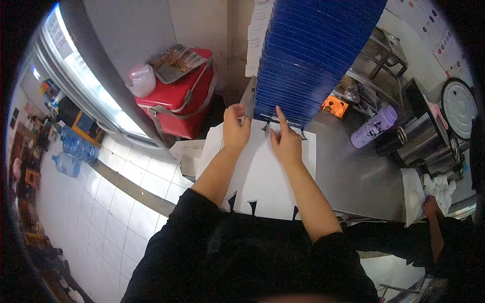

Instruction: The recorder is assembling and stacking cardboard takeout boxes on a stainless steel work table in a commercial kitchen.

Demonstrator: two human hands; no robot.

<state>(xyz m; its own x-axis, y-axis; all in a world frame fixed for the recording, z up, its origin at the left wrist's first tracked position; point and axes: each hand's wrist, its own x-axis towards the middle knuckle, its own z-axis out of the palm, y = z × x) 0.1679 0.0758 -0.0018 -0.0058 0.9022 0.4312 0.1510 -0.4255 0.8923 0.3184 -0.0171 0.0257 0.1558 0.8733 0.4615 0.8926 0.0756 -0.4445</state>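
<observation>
A flat white cardboard box blank [260, 174] with dark notches lies in front of me. My left hand [236, 132] is over its far left corner, fingers loosely bent, with nothing visible between them. My right hand [288, 144] rests at the far edge of the blank, right of centre. Its index finger is stretched forward and the thumb stands apart. Just beyond both hands rises a tall stack of blue boxes [308, 60], its lowest front edge close to my right fingertip.
To the left are a red cooler [174, 103] bearing a metal tray [177, 63], and a glass-door fridge [93, 76]. Right, on the steel counter [353, 177], stand a purple tumbler [374, 126] and a metal pot [429, 141]. Another person's hand [431, 207] is near white pieces at the right.
</observation>
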